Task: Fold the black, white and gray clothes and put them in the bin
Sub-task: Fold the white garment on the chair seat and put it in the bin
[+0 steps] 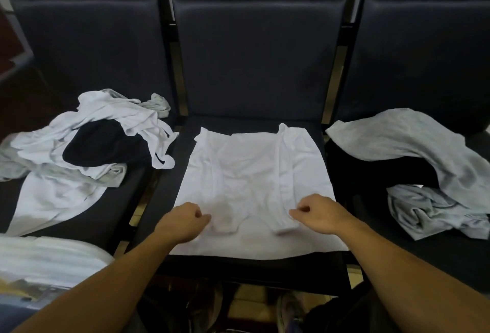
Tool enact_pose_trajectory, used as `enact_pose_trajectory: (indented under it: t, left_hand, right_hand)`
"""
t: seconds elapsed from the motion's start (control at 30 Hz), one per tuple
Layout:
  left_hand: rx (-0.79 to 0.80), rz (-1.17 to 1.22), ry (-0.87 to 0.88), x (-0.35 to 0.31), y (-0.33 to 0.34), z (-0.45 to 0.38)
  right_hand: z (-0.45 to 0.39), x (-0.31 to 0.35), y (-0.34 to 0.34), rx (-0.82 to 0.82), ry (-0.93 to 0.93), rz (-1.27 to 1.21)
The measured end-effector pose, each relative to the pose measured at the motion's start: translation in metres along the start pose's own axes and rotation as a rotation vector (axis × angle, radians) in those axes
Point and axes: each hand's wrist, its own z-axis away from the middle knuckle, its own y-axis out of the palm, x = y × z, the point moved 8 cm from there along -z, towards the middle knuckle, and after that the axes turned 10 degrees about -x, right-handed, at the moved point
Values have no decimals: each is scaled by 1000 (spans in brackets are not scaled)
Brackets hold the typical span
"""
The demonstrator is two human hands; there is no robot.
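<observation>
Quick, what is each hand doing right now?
Left hand: fingers curled, pinching the white shirt near its bottom edge.
Right hand: fingers curled, pinching the same shirt's folded side.

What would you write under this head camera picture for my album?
Both hands, left hand and right hand, pinch the white shirt spread on the middle seat.

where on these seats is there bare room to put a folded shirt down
Free: the left seat's front corner, below the mixed pile; the middle seat's front strip, before the white shirt. Crowded: the right seat, under gray clothes.
</observation>
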Motion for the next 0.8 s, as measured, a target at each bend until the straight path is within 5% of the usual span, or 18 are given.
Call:
enact_pose_trajectory:
  t: [0.1,0.2,0.37,0.5,0.6,0.67,0.8]
  left_hand:
    - [-175,-162,-29,3,-16,-10]
    - [-153,-156,-149,20,-12,-25]
    - [-86,271,-230,15,-7,-38]
    - [-41,654,2,-63,-26,-32]
    - [386,776,254,-164,-31,15]
    - [511,713,434,-213,-34,36]
    - [92,378,560,-219,-21,-4]
  right_hand:
    - [-1,28,-4,-122,-205,38]
    - [-1,52,8,-159,-392,122]
    - [-6,36,33,3,-298,380]
    - [-9,28,27,2,-262,244]
    - [-9,25,29,32,-290,250]
    - [-10,23,32,28,-336,271]
    - [-10,16,33,17,-374,255]
